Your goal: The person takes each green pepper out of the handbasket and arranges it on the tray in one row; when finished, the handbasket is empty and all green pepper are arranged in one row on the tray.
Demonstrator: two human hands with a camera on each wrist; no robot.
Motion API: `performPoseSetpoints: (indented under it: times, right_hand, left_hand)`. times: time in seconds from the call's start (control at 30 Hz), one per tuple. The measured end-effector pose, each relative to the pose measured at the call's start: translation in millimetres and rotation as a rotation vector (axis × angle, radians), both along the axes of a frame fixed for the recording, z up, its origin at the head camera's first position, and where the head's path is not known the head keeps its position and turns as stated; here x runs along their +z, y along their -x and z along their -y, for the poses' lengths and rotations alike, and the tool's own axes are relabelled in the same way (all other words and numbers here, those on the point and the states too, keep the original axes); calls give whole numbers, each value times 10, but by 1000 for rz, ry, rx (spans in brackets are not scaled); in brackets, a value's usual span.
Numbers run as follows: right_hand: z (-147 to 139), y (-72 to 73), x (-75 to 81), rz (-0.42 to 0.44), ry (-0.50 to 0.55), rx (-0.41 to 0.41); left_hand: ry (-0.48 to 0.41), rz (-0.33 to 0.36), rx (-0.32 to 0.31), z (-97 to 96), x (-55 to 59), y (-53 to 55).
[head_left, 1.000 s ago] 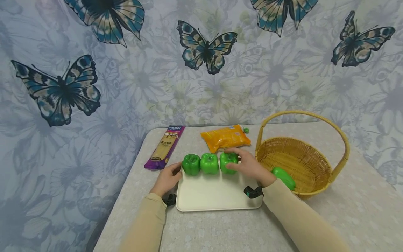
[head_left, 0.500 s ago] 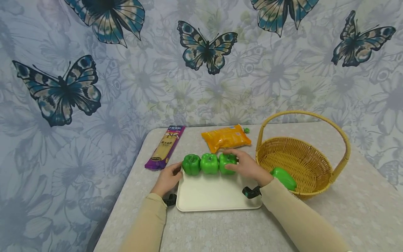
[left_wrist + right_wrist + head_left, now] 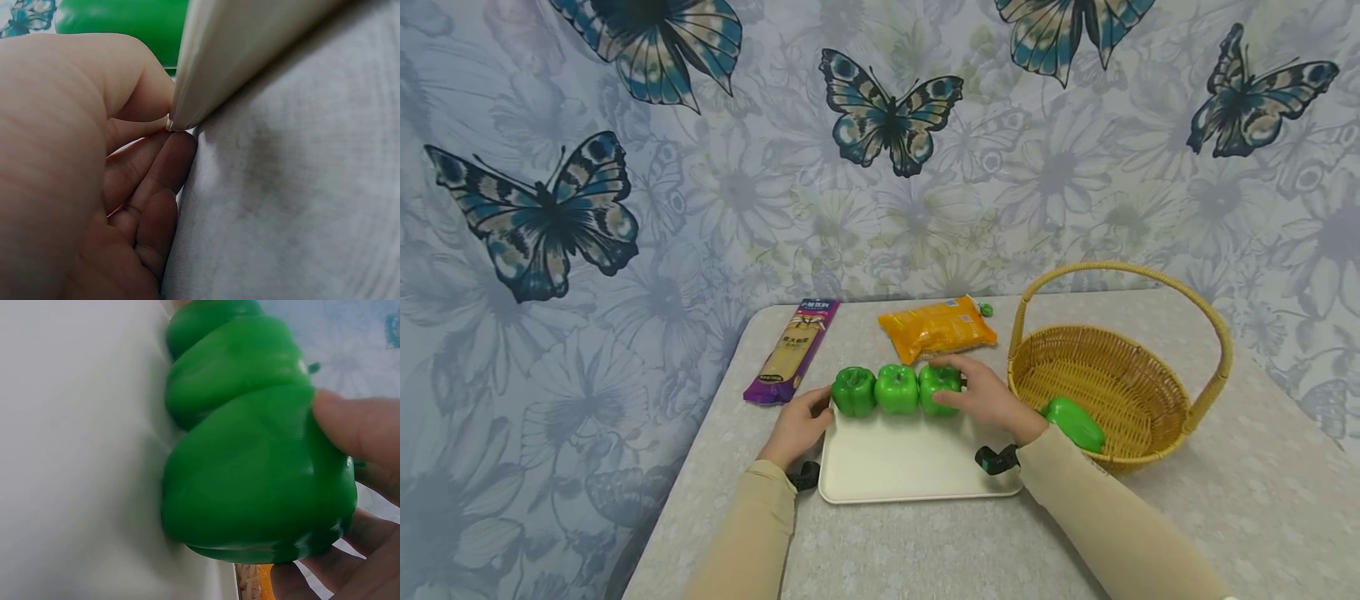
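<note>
Three green bell peppers stand in a row along the far side of a white tray [image 3: 917,467] in the head view. My right hand [image 3: 996,400] grips the rightmost bell pepper [image 3: 256,475], thumb on one side and fingers round the other. That pepper sits against the middle bell pepper [image 3: 897,389], and the left bell pepper [image 3: 853,392] stands beside it. At the tray's left edge, my left hand [image 3: 797,427] pinches the rim between thumb and fingers, as the left wrist view shows close up.
A wicker basket [image 3: 1097,333] with a tall handle stands to the right, holding a green pepper-like vegetable [image 3: 1075,423]. Behind the tray lie an orange bag [image 3: 940,327] and a small green item [image 3: 986,309]. A purple noodle packet [image 3: 793,350] lies at the left.
My right hand has slid slightly left with the rightmost bell pepper, and the gap to the middle one has closed. The left hand has stayed at the tray's edge.
</note>
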State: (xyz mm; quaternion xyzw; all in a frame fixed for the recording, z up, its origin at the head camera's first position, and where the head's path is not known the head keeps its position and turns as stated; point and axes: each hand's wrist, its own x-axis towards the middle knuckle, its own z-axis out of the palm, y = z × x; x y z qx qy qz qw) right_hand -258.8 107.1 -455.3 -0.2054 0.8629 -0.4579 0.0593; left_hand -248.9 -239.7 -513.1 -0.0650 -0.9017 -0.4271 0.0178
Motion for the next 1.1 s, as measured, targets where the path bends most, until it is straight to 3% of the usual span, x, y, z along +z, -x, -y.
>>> performPoseSetpoints:
  times: [0.43,0.73,0.9,1.1]
  right_hand:
    - [-22,-39,-19,-15,19,-9]
    - [-49,-64,-5,-81,15,-5]
    - [-146,-146,121,-114,-11,-2]
    - [-468,-224,373,-82,98,24]
  left_hand:
    - [-15,-5,0,7,-10,8]
    - [-13,7,10,3,-31,29]
    - [-6,17,10,-6,-33,35]
    - [-12,17,10,8,-37,28]
